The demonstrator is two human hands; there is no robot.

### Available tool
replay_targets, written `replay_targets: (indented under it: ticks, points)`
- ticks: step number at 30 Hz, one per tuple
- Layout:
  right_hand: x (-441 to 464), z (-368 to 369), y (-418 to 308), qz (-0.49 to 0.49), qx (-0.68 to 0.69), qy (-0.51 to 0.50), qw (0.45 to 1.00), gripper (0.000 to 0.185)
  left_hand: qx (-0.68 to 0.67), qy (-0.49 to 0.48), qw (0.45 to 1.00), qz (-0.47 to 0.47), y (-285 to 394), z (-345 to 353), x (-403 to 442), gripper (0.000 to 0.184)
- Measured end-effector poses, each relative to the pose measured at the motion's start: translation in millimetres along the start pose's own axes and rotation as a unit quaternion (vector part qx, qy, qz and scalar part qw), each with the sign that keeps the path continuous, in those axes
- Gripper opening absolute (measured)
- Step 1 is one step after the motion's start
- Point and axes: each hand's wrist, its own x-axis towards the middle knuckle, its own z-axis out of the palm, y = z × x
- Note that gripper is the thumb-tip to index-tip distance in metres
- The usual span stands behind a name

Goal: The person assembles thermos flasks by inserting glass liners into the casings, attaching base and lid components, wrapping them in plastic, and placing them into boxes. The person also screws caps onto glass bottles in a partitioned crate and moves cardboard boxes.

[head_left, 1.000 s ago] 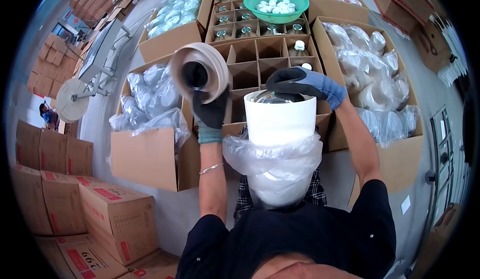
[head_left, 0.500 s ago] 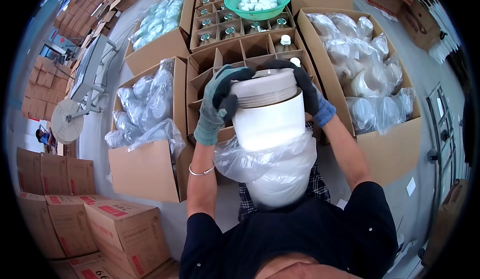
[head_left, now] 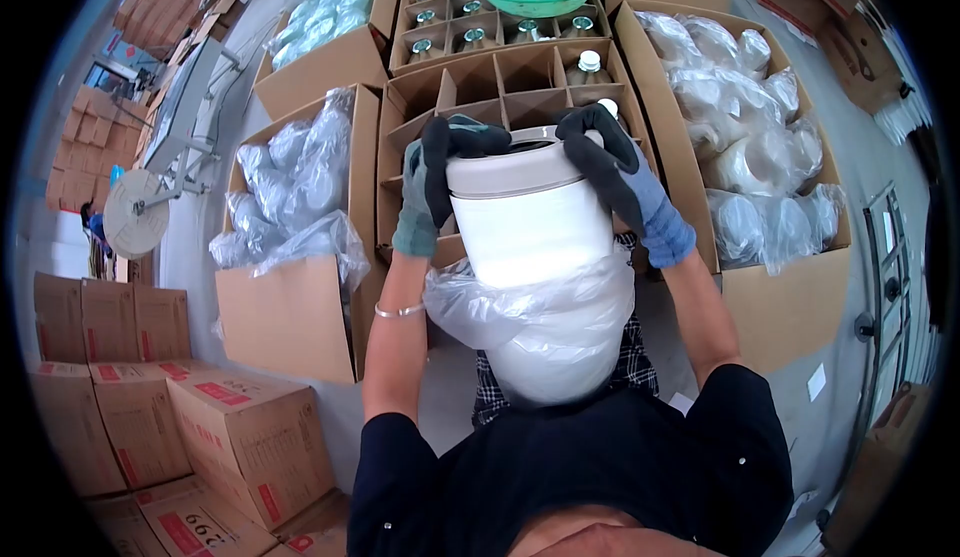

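A white canister (head_left: 535, 232) rests on my lap, tilted slightly. Its lower half sits in a clear plastic bag (head_left: 555, 332) bunched around it. A pale grey lid (head_left: 515, 173) covers the top, with a dark opening in its upper face. My left hand (head_left: 438, 172), in a teal and black glove, is closed around the lid's left rim, fingers curled over the top. On the opposite side my right hand (head_left: 622, 175), in a blue and black glove, grips the rim. Just beyond is a divided carton (head_left: 390, 172) with white-capped bottles (head_left: 590, 65) on its right side.
Boxes of bagged items flank me, a left carton (head_left: 285, 317) and a right carton (head_left: 790, 302). A green basin (head_left: 535, 5) of white caps sits on a carton of bottles farther off. Printed cartons (head_left: 250, 437) are stacked at lower left, and a metal rack (head_left: 885, 287) stands at right.
The lid has come down over the canister's ribbed neck, which showed before. My right hand has shifted onto the lid's near right rim, and the view has moved slightly.
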Motion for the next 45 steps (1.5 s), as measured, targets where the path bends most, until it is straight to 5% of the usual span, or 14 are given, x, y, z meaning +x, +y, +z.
replay_targets:
  ticks: [4, 9, 11, 13, 15, 18, 20, 21, 22, 23, 25, 31, 33, 45]
  points:
    - [-4.1, 5.7, 9.4, 0.032, 0.058, 0.016, 0.998, 0.025, -0.352, 0.032, 0.925, -0.138, -26.6, 23.3, -5.4, 0.062]
    - [-9.4, 14.6, 62.3, 0.051, 0.476, -0.057, 0.876, 0.047, 0.081, 0.032, 0.996, 0.000, 11.1, 25.7, -24.0, 0.045]
    - [0.9, 40.0, 70.2, 0.057, 0.703, -0.160, 0.691, 0.047, 0.376, 0.085, 0.911, 0.146, 49.7, 43.2, -40.5, 0.038]
    - [3.1, 62.9, 121.2, 0.159, 0.762, -0.121, 0.616, 0.039, 0.580, 0.061, 0.812, 0.032, 92.8, 76.5, -47.7, 0.030]
    - [-11.2, 71.7, 44.7, 0.192, 0.752, 0.038, 0.630, 0.033, 0.611, 0.092, 0.786, 0.011, 95.5, 88.9, -51.5, 0.028]
    - [-0.3, 61.8, 103.9, 0.100, 0.535, -0.003, 0.839, 0.031, 0.582, 0.057, 0.811, 0.024, 95.9, 73.4, -54.2, 0.032]
    - [-5.4, 35.3, 90.0, 0.200, 0.584, -0.049, 0.785, 0.031, 0.472, 0.073, 0.869, 0.132, 45.0, 28.5, -58.4, 0.037]
    - [-11.4, 17.2, 69.7, 0.025, 0.264, -0.017, 0.964, 0.030, 0.304, 0.094, 0.945, 0.082, 0.3, 11.1, -59.7, 0.037]
    - [-15.7, -3.0, 14.1, -0.084, 0.121, -0.021, 0.989, 0.025, 0.120, 0.132, 0.983, 0.044, -32.8, -2.3, -57.6, 0.038]
    - [-23.0, -19.5, -26.4, -0.172, -0.076, -0.024, 0.982, 0.024, -0.198, 0.149, 0.962, -0.118, -39.5, 7.3, -58.1, 0.039]
    - [-34.8, -40.1, -62.4, -0.225, -0.056, -0.106, 0.967, 0.028, -0.287, 0.180, 0.912, -0.232, -35.9, 42.5, -60.8, 0.033]
    - [-63.2, -46.2, -97.2, -0.243, -0.156, -0.133, 0.948, 0.039, 0.081, -0.030, 0.990, -0.116, -50.2, 62.0, -124.1, 0.032]
    - [-68.8, -56.2, -85.9, -0.199, -0.185, -0.113, 0.956, 0.042, -0.105, 0.087, 0.969, -0.206, -20.3, 67.7, -135.0, 0.035]
    - [-14.9, -10.3, -41.1, 0.072, -0.398, -0.054, 0.913, 0.049, 0.048, 0.022, 0.998, 0.035, 41.9, 153.0, -156.0, 0.076]
